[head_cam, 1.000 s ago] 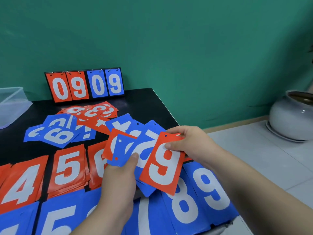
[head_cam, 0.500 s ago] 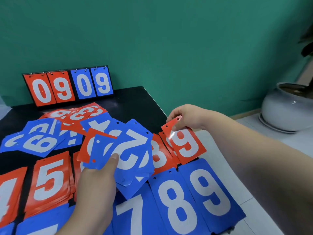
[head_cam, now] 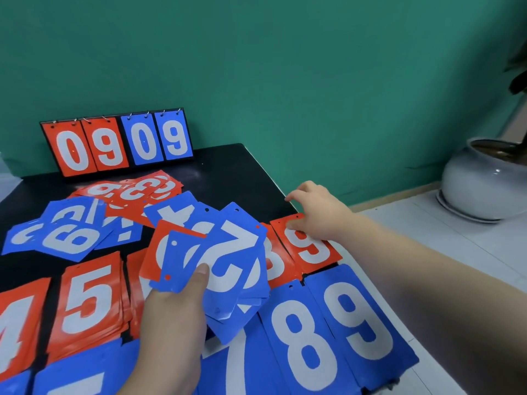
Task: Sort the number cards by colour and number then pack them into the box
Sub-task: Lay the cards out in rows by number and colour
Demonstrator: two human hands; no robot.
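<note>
My left hand (head_cam: pixel 171 317) grips a fanned bunch of cards (head_cam: pixel 225 252), mostly blue with one red behind, a blue 2 on top. My right hand (head_cam: pixel 316 212) rests with its fingertips on the top edge of a red 9 card (head_cam: pixel 310 249), which lies flat on the black table (head_cam: pixel 228 172) beside a red 8 pile (head_cam: pixel 275 266). Sorted piles lie along the front: red 4 (head_cam: pixel 17 323), red 5 (head_cam: pixel 88 300), blue 8 (head_cam: pixel 299 334), blue 9 (head_cam: pixel 362 320). Loose blue cards (head_cam: pixel 65 232) and red cards (head_cam: pixel 134 189) lie unsorted further back.
A flip scoreboard (head_cam: pixel 117 142) reading 09 09 stands at the table's back against the green wall. The table's right edge runs just past the red 9. A grey ceramic pot (head_cam: pixel 482 181) sits on the tiled floor to the right.
My right hand carried the red 9 off the fan to the right and laid it flat beside the red 8 pile. The left hand kept its hold on the fan.
</note>
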